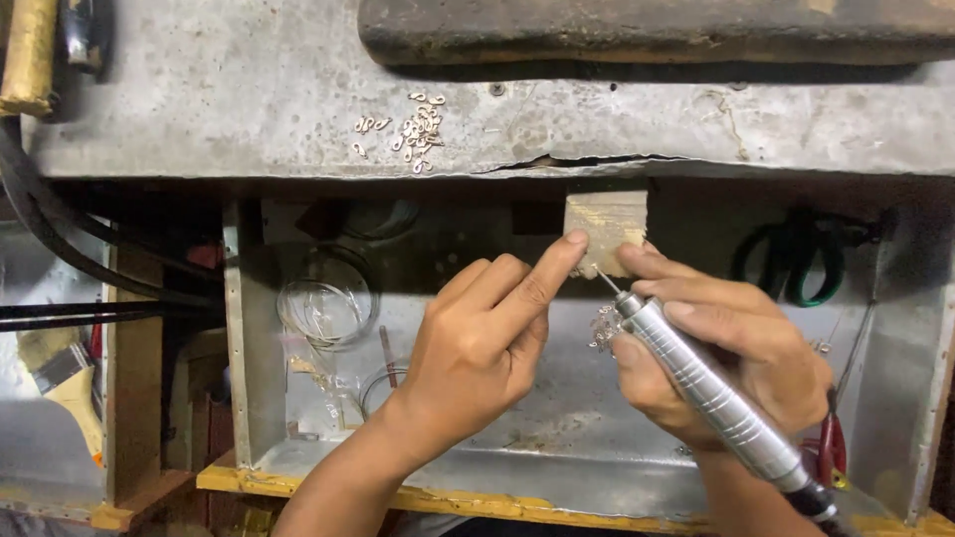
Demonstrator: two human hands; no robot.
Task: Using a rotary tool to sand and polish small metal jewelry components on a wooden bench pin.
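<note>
My left hand (487,333) reaches up to a small wooden bench peg (607,221) that juts from the grey workbench edge; the index fingertip presses against the peg's lower left corner. My right hand (731,348) grips a silver rotary handpiece (711,393), its thin bit (607,281) pointing up at the peg. A small piece of silver chain or filigree (604,326) hangs by the fingers of my right hand. Whether my left hand pinches a small part at the peg is hidden.
A pile of small silver links (413,127) lies on the grey benchtop (249,89). Below, a metal-lined catch tray (557,447) holds wire coils (326,298). Green-handled scissors (796,261) hang at the right, a brush (62,383) lies at left, a dark wooden slab (657,32) on top.
</note>
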